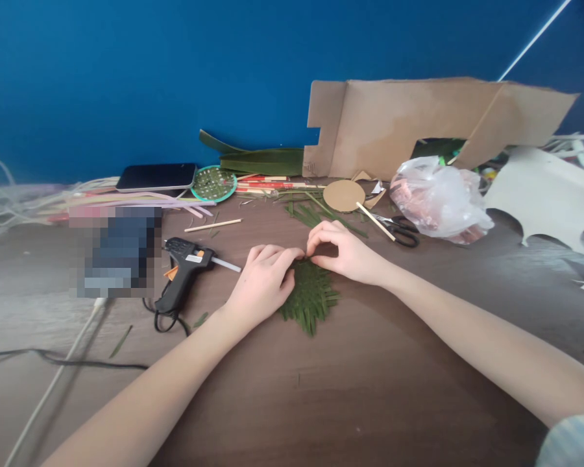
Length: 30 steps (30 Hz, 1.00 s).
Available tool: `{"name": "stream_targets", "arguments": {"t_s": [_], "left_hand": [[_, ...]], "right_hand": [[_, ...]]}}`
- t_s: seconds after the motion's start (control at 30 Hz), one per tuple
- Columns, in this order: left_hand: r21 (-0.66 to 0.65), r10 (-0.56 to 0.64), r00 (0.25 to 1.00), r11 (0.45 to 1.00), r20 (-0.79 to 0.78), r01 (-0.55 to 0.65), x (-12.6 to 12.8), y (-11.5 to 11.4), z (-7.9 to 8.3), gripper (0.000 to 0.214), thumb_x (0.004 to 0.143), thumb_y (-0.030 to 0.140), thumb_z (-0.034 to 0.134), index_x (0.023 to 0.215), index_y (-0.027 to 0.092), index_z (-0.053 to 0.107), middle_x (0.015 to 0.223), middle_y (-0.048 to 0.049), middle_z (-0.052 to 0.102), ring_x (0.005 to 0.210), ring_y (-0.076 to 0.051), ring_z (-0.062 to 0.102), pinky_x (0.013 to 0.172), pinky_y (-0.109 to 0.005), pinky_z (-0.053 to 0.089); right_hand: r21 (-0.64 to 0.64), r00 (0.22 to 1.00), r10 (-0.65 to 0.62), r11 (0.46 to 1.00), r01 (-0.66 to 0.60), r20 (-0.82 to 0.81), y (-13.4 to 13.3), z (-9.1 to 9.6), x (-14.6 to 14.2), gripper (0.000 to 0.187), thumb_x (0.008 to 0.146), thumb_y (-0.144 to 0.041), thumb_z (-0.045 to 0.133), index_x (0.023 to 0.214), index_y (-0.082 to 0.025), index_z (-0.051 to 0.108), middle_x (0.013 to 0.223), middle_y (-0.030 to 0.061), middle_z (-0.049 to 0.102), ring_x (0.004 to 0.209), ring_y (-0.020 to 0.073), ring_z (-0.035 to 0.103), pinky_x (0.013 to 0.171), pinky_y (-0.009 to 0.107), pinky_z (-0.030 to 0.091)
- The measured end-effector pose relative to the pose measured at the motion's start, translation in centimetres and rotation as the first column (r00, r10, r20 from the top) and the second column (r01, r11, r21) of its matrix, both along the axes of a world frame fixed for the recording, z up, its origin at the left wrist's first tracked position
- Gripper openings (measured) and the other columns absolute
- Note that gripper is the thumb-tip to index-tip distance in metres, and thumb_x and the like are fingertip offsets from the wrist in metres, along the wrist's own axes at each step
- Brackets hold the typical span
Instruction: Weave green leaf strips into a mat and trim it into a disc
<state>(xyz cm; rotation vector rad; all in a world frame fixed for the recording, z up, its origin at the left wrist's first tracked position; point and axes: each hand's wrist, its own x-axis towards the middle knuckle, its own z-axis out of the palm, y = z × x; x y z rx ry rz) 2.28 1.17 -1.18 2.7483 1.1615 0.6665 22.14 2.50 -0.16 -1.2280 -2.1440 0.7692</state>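
A green woven leaf piece (pixel 312 293) with fringed, zigzag ends lies on the brown table in front of me. My left hand (pixel 265 277) grips its left and upper side, fingers curled and thumb pressed in. At the top edge, my right hand (pixel 338 251) pinches with thumb and fingertips, right against the left fingertips; the exact bit between them is too small to make out. Loose green leaf strips (pixel 304 214) lie just beyond the hands. To the left rests a black glue gun (pixel 187 266) with a glue stick poking from its back.
Behind are a cardboard disc (pixel 344 195), scissors (pixel 401 227), a wooden stick (pixel 376 222), a plastic bag (pixel 442 201) and folded cardboard (pixel 384 123). A dark phone (pixel 156 176) and a round teal-rimmed item (pixel 214 184) lie back left. A white cable (pixel 73 350) crosses the left side.
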Motion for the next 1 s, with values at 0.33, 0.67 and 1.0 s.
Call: {"name": "stream_targets", "arguments": {"t_s": [0.33,0.67,1.0], "left_hand": [[-0.021,0.002,1.0,1.0,0.024,-0.002,0.09,0.04,0.12,0.022,0.081,0.009,0.045,0.099,0.019,0.052,0.094,-0.0024,0.067,0.092,-0.019,0.058,0.085,-0.034,0.038],[-0.032,-0.041,0.999,0.999,0.026,0.042,0.02,0.25,-0.04,0.027,0.083,0.008,0.043,0.103,0.02,0.058,0.102,-0.0009,0.069,0.095,-0.019,0.056,0.086,-0.035,0.037],[-0.028,-0.048,0.999,0.998,0.025,0.049,-0.07,0.14,-0.06,0.028,0.082,0.008,0.044,0.103,0.019,0.059,0.105,-0.0009,0.068,0.094,-0.019,0.055,0.086,-0.035,0.036]], "right_hand": [[0.016,1.0,-0.019,1.0,0.02,-0.019,0.04,-0.19,-0.08,0.004,0.078,-0.017,0.058,0.075,-0.02,0.06,0.092,0.0033,0.057,0.093,0.0203,0.049,0.09,0.042,0.034],[0.013,0.997,-0.051,0.999,0.051,-0.05,0.13,-0.43,-0.26,0.007,0.075,-0.016,0.059,0.07,-0.02,0.057,0.086,0.0025,0.056,0.089,0.0193,0.048,0.085,0.038,0.036],[-0.03,0.991,-0.078,0.997,0.075,-0.11,0.18,-0.26,-0.14,0.017,0.071,-0.007,0.051,0.082,-0.019,0.054,0.085,0.0018,0.055,0.083,0.016,0.047,0.072,0.03,0.037]]}}
